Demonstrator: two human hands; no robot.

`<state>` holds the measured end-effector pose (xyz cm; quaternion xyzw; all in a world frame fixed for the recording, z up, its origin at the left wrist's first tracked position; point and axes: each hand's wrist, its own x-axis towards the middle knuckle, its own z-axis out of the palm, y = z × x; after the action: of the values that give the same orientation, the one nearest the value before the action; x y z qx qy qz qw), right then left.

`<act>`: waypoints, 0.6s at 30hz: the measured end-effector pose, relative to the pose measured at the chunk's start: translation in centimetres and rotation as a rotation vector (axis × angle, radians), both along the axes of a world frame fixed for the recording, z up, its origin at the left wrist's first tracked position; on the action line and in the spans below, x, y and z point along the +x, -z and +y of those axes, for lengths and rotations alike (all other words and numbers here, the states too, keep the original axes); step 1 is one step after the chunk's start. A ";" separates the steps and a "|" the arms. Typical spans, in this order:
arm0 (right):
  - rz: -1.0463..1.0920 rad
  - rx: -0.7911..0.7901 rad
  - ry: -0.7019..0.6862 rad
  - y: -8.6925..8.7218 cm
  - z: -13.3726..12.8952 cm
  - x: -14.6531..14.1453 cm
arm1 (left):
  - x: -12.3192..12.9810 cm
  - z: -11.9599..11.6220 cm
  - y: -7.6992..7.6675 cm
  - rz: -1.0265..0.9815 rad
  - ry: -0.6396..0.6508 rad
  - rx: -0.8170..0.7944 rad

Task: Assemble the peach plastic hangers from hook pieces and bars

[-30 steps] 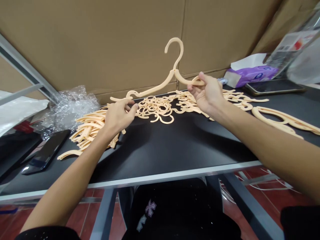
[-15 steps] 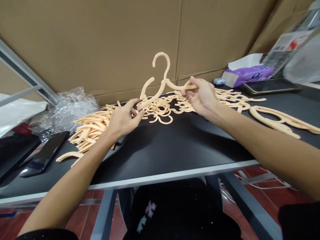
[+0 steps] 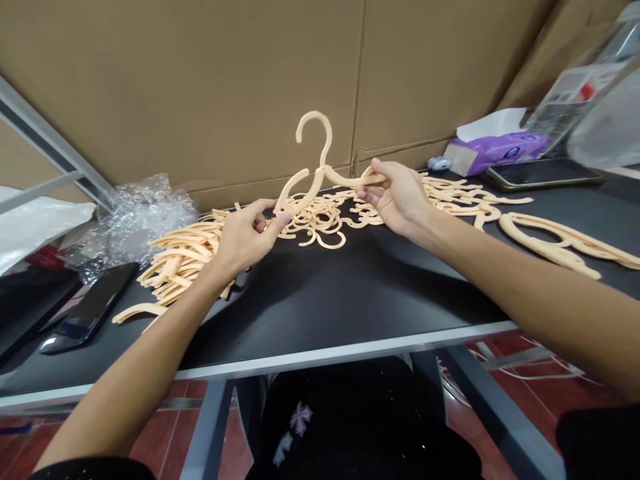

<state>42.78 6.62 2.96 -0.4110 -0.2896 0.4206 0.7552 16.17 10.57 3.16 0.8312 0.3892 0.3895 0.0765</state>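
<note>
On my feed, the left hand (image 3: 245, 240) pinches one curved arm (image 3: 289, 193) of a peach plastic coat hanger (image 3: 320, 175), and the right hand (image 3: 395, 200) pinches the other, holding it up with its smooth, rounded hook (image 3: 314, 127) on top. Below lies a tangle of matching moulded pieces (image 3: 315, 223) on the black tabletop (image 3: 350, 300), with a stacked heap of flat arcs (image 3: 180, 257) beside the left hand.

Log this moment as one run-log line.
left hand: peach plastic hanger | right hand: same hanger, other arm | beneath: loose hanger pieces, black table
</note>
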 end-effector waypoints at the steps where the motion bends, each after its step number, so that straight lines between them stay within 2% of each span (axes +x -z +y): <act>1: -0.014 -0.014 -0.015 -0.2 -0.3 -0.3 | 0.1 -0.2 -0.1 -0.023 0.009 0.004; 5: -0.088 -0.041 -0.096 -0.6 -1.1 -1.3 | 0.4 -0.8 -0.5 -0.120 0.082 -0.051; 7: -0.103 -0.036 -0.094 -0.6 -1.1 -1.3 | 0.4 -0.9 -0.7 -0.159 0.112 -0.097; 11: -0.046 -0.008 0.016 -0.9 -0.3 0.1 | 0.3 -0.2 -0.9 -0.346 0.107 -0.116; 16: 0.130 -0.016 0.192 -2.1 0.4 2.8 | -0.4 1.3 -1.8 -0.659 0.100 -0.023; 18: 0.172 -0.022 0.213 -2.5 0.4 3.6 | -0.9 1.8 -2.4 -0.772 0.132 -0.085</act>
<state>46.33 7.04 5.41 -0.4100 -0.1740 0.3750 0.8130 15.32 12.33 5.58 0.6431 0.2932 0.6512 0.2764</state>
